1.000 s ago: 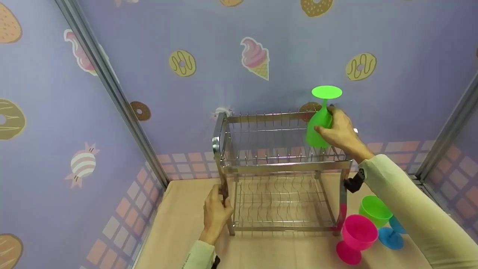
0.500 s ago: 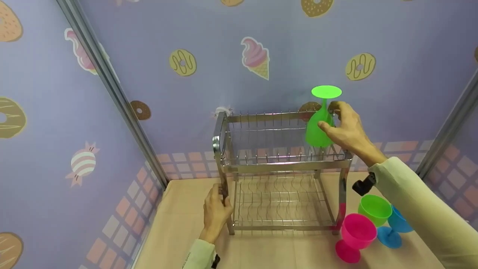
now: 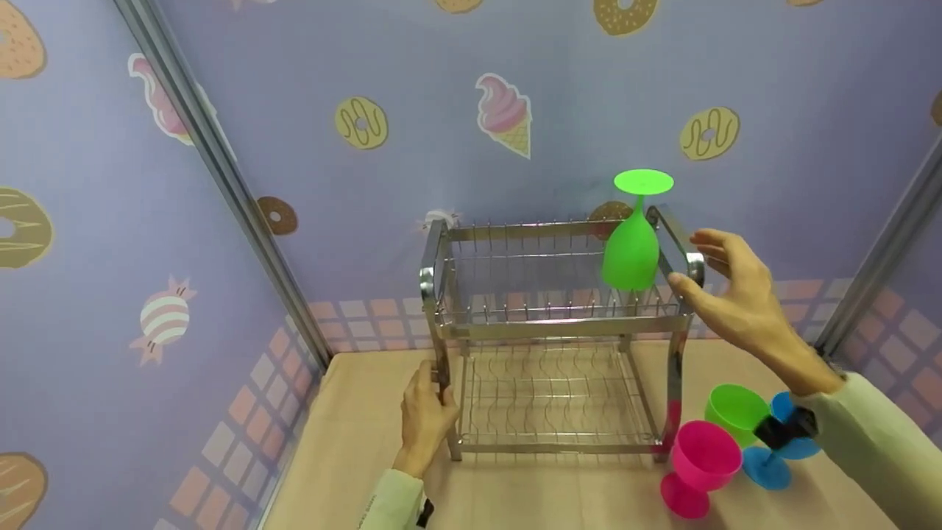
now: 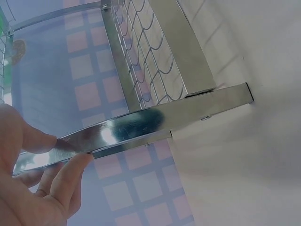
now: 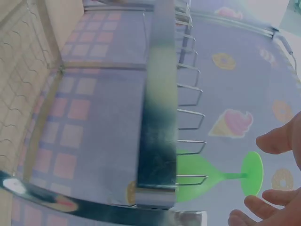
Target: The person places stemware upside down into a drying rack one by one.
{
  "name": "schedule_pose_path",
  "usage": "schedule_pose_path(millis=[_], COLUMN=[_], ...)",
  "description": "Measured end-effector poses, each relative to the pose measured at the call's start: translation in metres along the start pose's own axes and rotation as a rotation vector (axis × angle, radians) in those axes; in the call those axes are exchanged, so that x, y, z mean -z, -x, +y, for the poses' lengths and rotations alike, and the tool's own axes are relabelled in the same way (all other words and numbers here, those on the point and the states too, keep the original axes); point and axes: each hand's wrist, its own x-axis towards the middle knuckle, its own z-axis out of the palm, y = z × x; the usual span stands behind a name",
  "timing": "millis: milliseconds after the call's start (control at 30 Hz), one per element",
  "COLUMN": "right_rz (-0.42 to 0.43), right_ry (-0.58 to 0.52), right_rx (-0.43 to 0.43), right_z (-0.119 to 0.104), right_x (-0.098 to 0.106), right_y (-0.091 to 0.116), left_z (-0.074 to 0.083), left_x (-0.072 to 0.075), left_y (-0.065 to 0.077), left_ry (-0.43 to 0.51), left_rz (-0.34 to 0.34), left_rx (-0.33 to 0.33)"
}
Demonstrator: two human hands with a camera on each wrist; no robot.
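A green goblet (image 3: 631, 254) stands upside down on the upper tier of a two-tier metal dish rack (image 3: 563, 329), at its right end, base up. My right hand (image 3: 736, 291) is just right of the rack's upper right corner, apart from the goblet, its fingers spread and holding nothing. In the right wrist view the goblet (image 5: 225, 176) lies beyond the rack's front bar, partly behind the wire prongs. My left hand (image 3: 427, 419) grips the rack's left front post; in the left wrist view its thumb and fingers pinch the flat metal post (image 4: 127, 129).
Right of the rack, a pink goblet (image 3: 706, 460), a green goblet (image 3: 736, 412) and a blue goblet (image 3: 767, 467) stand upright close together on the table (image 3: 544, 500). The patterned wall (image 3: 574, 81) rises behind the rack. Metal frame posts (image 3: 221, 173) flank the space.
My right hand has let go of the upside-down green goblet and drawn back to the right and down. The goblet stays on the upper tier. My left hand keeps its grip.
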Motion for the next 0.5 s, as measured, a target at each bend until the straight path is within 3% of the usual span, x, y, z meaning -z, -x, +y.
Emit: schedule_pose_path(millis=[200,400,500], right_rz=[-0.021,0.028,0.032], right_ry=[0.006,-0.006,-0.006], right_rx=[0.041,0.105,0.074], right_z=[0.019,0.051,0.067], right_x=[0.005,-0.004,-0.008], right_y=[0.047,0.096,0.12], left_z=[0.001,0.001,0.001], left_x=[-0.003,-0.001,0.0], left_y=[-0.001,0.0,0.002], left_ry=[0.006,-0.004,-0.012], left_rz=[-0.015,-0.026,-0.031], left_rx=[0.013,0.046,0.058])
